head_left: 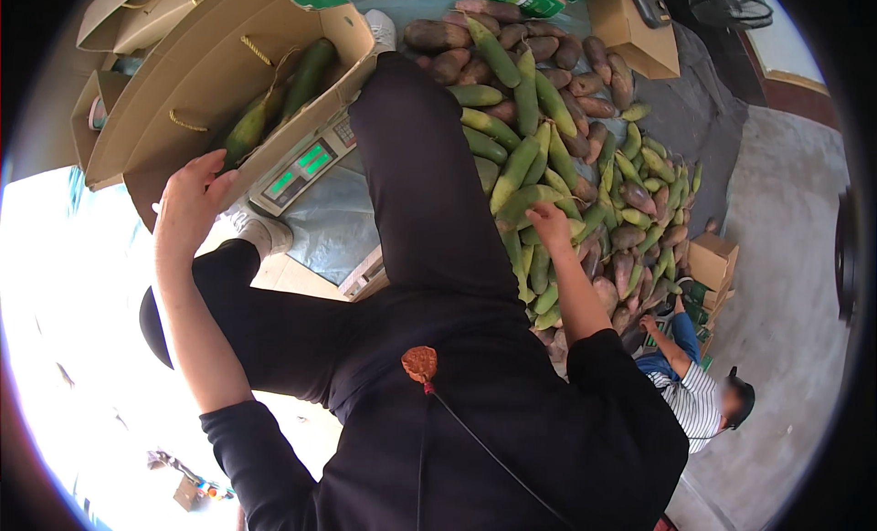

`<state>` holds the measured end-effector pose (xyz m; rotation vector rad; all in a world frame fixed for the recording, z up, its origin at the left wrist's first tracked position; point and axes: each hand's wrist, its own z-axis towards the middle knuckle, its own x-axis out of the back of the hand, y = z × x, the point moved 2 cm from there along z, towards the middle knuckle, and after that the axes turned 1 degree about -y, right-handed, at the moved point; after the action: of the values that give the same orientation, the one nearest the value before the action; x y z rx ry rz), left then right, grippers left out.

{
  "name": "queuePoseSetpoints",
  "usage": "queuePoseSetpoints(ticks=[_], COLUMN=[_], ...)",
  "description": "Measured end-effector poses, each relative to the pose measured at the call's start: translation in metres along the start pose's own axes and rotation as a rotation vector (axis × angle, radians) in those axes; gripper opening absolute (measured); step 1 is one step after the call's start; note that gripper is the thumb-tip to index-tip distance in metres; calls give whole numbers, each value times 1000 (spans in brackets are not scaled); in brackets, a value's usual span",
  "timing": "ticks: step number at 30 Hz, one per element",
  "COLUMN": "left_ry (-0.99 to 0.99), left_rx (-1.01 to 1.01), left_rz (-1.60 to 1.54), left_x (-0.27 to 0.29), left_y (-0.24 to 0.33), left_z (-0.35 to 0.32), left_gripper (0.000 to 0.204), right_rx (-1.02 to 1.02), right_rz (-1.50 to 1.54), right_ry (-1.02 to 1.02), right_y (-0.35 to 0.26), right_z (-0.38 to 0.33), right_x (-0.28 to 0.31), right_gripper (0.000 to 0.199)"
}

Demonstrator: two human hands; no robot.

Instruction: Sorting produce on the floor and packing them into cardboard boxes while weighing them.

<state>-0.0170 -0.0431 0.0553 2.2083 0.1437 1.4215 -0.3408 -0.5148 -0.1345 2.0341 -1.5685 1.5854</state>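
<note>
My left hand (pixel 190 198) is at the near left edge of an open cardboard box (pixel 151 129), its fingers stretched out and apart. It is close to the tip of a long green radish (pixel 247 134) in the box; a second green radish (pixel 309 74) lies beside that one. Under the box's right side is a scale (pixel 301 173) with lit green displays. Over the pile on the right, my right hand (pixel 551 225) has its fingers closed around the end of a green radish (pixel 524 205). The fingertips are partly hidden.
Green radishes and reddish-brown roots (pixel 548 49) lie heaped beyond my right knee. A small cardboard box (pixel 635 33) and a black fan (pixel 731 5) stand at the far right. At the lower right, another person (pixel 690 394) works beside more cartons (pixel 713 262).
</note>
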Motion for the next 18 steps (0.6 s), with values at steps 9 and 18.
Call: queuePoseSetpoints(ticks=[9, 18], left_ry=[-32, -17], left_rx=[62, 40], left_rz=[48, -6], left_x=[2, -2], left_y=[9, 3], left_z=[-2, -4], left_gripper=[42, 43], right_rx=[-197, -728], right_rz=[277, 903], right_ry=[224, 136], right_y=[-18, 16], right_z=[-18, 25], right_x=[-32, -50], right_gripper=[66, 47])
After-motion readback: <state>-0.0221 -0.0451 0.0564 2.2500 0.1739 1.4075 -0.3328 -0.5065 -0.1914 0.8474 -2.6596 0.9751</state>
